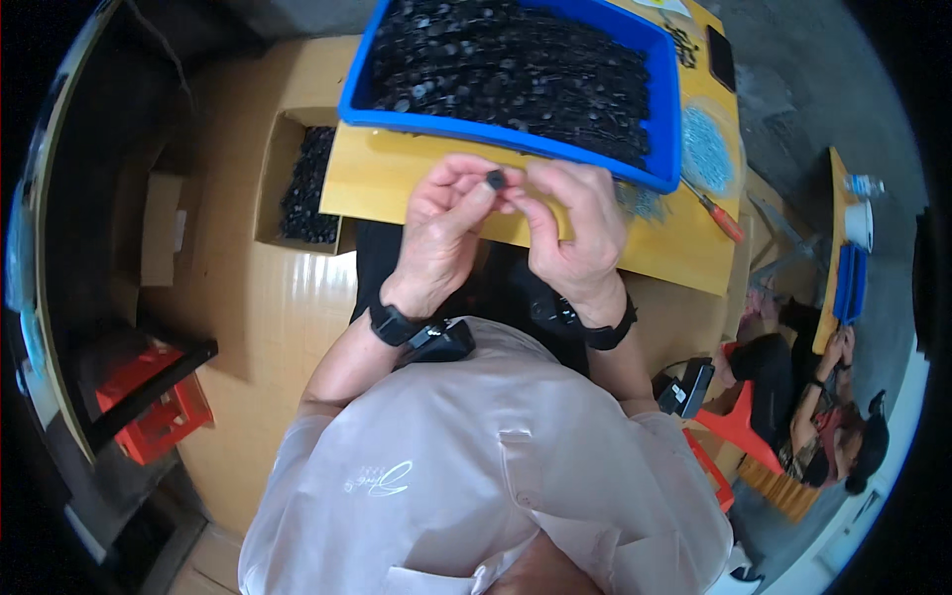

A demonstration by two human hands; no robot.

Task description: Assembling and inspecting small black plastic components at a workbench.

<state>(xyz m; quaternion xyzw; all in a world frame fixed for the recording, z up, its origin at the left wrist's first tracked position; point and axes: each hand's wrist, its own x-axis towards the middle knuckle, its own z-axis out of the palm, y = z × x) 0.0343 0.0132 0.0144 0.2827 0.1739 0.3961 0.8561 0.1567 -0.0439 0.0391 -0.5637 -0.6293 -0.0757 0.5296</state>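
Observation:
Between the thumb and fingers of my left hand [441, 228] is a small black round part [496, 179]. My right hand [580, 233] is closed in a pinch right beside it, its fingertips meeting those of the left. What the right fingertips hold, if anything, is too small to make out. Both hands are above the near edge of the yellow table [382, 178]. Just beyond them stands a blue bin [516, 142] filled with many small black parts [516, 74].
Small silvery pieces [706, 149] lie right of the bin, near a red-handled screwdriver [721, 218] and a dark phone [721, 58]. A cardboard box [270, 193] of black parts stands at left. Another person [828, 426] sits far right by a narrow table [831, 288].

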